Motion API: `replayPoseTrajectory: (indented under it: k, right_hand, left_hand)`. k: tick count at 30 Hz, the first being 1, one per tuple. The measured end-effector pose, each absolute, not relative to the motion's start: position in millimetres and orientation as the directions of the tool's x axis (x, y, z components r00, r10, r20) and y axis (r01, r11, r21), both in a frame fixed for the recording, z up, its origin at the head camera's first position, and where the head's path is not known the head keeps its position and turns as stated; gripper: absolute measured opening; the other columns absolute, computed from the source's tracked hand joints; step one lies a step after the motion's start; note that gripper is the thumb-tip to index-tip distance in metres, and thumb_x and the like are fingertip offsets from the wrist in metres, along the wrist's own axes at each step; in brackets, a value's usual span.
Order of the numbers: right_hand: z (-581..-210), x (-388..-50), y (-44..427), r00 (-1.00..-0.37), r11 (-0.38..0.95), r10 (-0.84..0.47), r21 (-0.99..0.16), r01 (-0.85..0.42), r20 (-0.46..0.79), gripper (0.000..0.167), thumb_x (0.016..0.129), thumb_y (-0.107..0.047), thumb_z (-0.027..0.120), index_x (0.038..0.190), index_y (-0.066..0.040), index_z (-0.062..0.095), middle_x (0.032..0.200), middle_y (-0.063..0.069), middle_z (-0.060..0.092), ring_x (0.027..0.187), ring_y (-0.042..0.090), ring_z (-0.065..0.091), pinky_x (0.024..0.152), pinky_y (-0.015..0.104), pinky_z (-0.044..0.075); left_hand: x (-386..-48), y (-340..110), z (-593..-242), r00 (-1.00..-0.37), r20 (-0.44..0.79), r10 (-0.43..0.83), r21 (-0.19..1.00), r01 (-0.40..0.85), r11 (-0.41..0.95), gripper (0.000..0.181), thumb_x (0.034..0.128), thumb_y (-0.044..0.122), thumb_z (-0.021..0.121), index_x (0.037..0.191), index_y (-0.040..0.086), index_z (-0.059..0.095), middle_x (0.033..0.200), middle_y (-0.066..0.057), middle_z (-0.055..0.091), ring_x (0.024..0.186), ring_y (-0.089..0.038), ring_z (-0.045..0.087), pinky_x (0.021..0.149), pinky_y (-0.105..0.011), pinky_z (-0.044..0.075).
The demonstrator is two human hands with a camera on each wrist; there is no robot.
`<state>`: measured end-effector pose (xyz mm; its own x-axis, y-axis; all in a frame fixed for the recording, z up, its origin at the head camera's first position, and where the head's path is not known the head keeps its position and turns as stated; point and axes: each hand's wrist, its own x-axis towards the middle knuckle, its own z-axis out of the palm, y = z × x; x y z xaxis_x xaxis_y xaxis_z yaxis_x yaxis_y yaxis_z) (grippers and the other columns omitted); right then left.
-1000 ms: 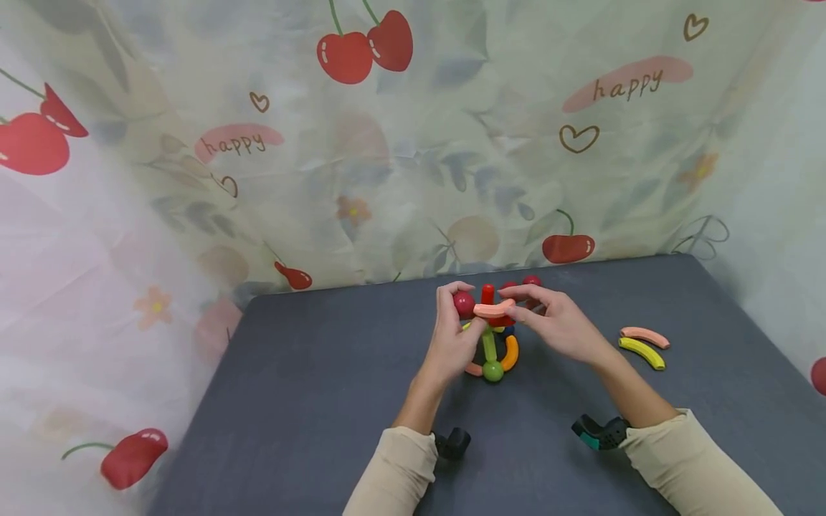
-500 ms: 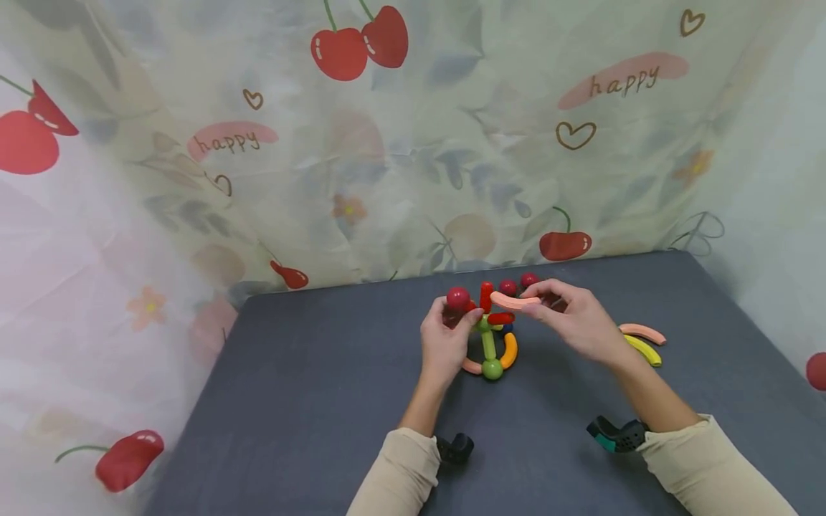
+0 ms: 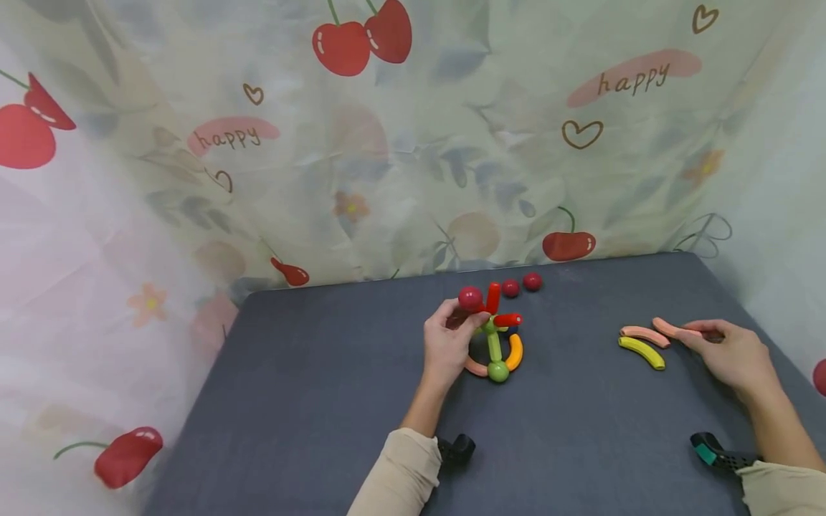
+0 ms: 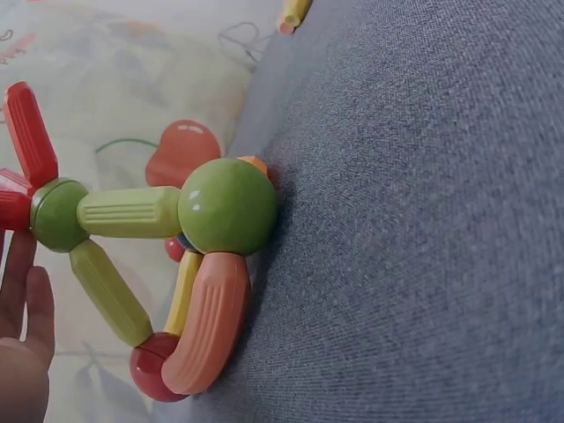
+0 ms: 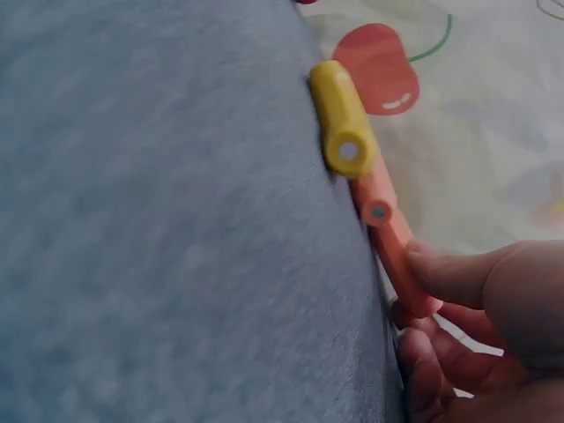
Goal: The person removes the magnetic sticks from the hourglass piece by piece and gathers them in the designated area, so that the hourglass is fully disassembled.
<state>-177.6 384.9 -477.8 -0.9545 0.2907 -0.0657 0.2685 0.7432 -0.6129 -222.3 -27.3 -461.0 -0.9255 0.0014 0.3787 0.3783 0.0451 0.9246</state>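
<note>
In the head view the left hand [image 3: 447, 344] pinches the upper part of a structure of rods and balls, near a dark red ball [image 3: 470, 298] and two red rods [image 3: 493, 297]. Below, a green rod [image 3: 494, 347] runs to a green ball [image 3: 498, 371], with an orange curved rod [image 3: 515, 352] beside it. At the right, the right hand [image 3: 736, 358] pinches a pink curved rod [image 3: 671, 329] between thumb and fingers, low over the table. The right wrist view shows that rod [image 5: 403, 269] close to another pink rod [image 5: 376, 198] and a yellow one [image 5: 342, 115].
Another pink curved rod [image 3: 645, 335] and a yellow curved rod [image 3: 641, 353] lie on the grey table [image 3: 310, 401] at the right. Two dark red balls [image 3: 532, 282] stand near the back edge, by the printed curtain [image 3: 413, 179].
The right hand has carried its pink rod away from the structure, rightward to beside the loose rods. The left hand has stayed at the structure, its grip shifting slightly.
</note>
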Motion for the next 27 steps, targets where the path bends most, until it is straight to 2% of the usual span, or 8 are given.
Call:
replayPoseTrajectory:
  k: [4, 7, 9, 11, 14, 17, 21, 27]
  right_hand:
    - [-488.0, -173.6, 394.8, -0.957, 0.77, 0.284, -0.579, 0.269, -0.067, 0.066, 0.103, -0.052, 0.053, 0.129, 0.008, 0.059, 0.121, 0.037, 0.061, 0.094, 0.043, 0.061, 0.061, 0.031, 0.041]
    - [-482.6, -174.4, 388.8, -0.973, 0.81, 0.232, -0.554, 0.193, 0.0, 0.058, 0.104, -0.043, 0.055, 0.126, 0.01, 0.06, 0.119, 0.039, 0.059, 0.099, 0.048, 0.056, 0.073, 0.047, 0.045]
    - [-474.7, -176.1, 377.5, -0.979, 0.83, 0.199, -0.541, 0.139, 0.054, 0.054, 0.105, -0.038, 0.055, 0.125, 0.011, 0.059, 0.121, 0.041, 0.055, 0.107, 0.052, 0.05, 0.087, 0.06, 0.038]
    - [-464.0, -178.9, 358.4, -0.977, 0.832, 0.171, -0.549, 0.076, 0.124, 0.049, 0.105, -0.034, 0.055, 0.123, 0.012, 0.06, 0.123, 0.041, 0.052, 0.109, 0.054, 0.047, 0.092, 0.068, 0.031]
    - [-442.8, -183.3, 318.6, -0.974, 0.806, 0.086, -0.589, -0.056, 0.211, 0.042, 0.105, -0.032, 0.058, 0.12, 0.006, 0.065, 0.124, 0.035, 0.053, 0.109, 0.049, 0.051, 0.09, 0.064, 0.038]
    - [-418.3, -190.0, 270.9, -0.954, 0.741, -0.029, -0.634, -0.221, 0.297, 0.03, 0.102, -0.03, 0.064, 0.117, -0.005, 0.07, 0.122, 0.02, 0.06, 0.105, 0.035, 0.056, 0.084, 0.046, 0.046]
    - [-388.1, -204.3, 213.2, -0.898, 0.643, -0.207, -0.638, -0.424, 0.389, 0.027, 0.097, -0.028, 0.072, 0.121, -0.016, 0.07, 0.115, 0.004, 0.066, 0.096, 0.018, 0.05, 0.073, 0.028, 0.043]
    - [-360.4, -224.1, 164.9, -0.831, 0.573, -0.433, -0.606, -0.553, 0.349, 0.043, 0.091, -0.024, 0.078, 0.131, -0.013, 0.065, 0.123, 0.006, 0.069, 0.102, 0.023, 0.047, 0.078, 0.034, 0.045]
  left_hand:
    - [-224.2, -24.8, -461.6, -0.913, 0.409, 0.005, 0.912, 0.409, 0.035, 0.023, 0.087, 0.016, 0.081, 0.11, 0.012, 0.076, 0.104, -0.012, 0.073, 0.092, -0.023, 0.071, 0.084, -0.022, 0.058]
    - [-224.9, -22.4, -461.9, -0.913, 0.407, 0.015, 0.913, 0.407, 0.026, 0.024, 0.0887, 0.015, 0.079, 0.112, 0.01, 0.076, 0.107, -0.012, 0.072, 0.096, -0.024, 0.071, 0.088, -0.024, 0.059]
    - [-225.2, -21.3, -462.0, -0.919, 0.392, 0.023, 0.919, 0.393, 0.021, 0.025, 0.0889, 0.015, 0.079, 0.114, 0.011, 0.076, 0.109, -0.012, 0.072, 0.097, -0.025, 0.072, 0.09, -0.026, 0.059]
    - [-225.6, -21.9, -462.5, -0.928, 0.371, 0.022, 0.928, 0.371, 0.019, 0.027, 0.0879, 0.016, 0.081, 0.114, 0.011, 0.075, 0.109, -0.013, 0.073, 0.098, -0.026, 0.072, 0.09, -0.027, 0.059]
    - [-224.5, -24.1, -462.8, -0.939, 0.342, 0.02, 0.939, 0.342, 0.022, 0.029, 0.0867, 0.018, 0.082, 0.114, 0.014, 0.074, 0.11, -0.013, 0.074, 0.099, -0.026, 0.072, 0.091, -0.027, 0.059]
    - [-223.4, -24.3, -464.8, -0.946, 0.324, 0.019, 0.945, 0.324, 0.034, 0.029, 0.087, 0.019, 0.082, 0.114, 0.015, 0.074, 0.111, -0.011, 0.075, 0.101, -0.025, 0.072, 0.092, -0.026, 0.059]
    - [-223.6, -21.2, -468.0, -0.944, 0.331, 0.005, 0.942, 0.331, 0.05, 0.028, 0.0877, 0.02, 0.081, 0.114, 0.015, 0.075, 0.11, -0.01, 0.076, 0.1, -0.025, 0.074, 0.091, -0.027, 0.059]
    - [-223.5, -16.4, -468.9, -0.941, 0.339, -0.014, 0.939, 0.337, 0.065, 0.027, 0.0895, 0.016, 0.079, 0.116, 0.014, 0.075, 0.111, -0.011, 0.076, 0.101, -0.026, 0.074, 0.092, -0.032, 0.06]
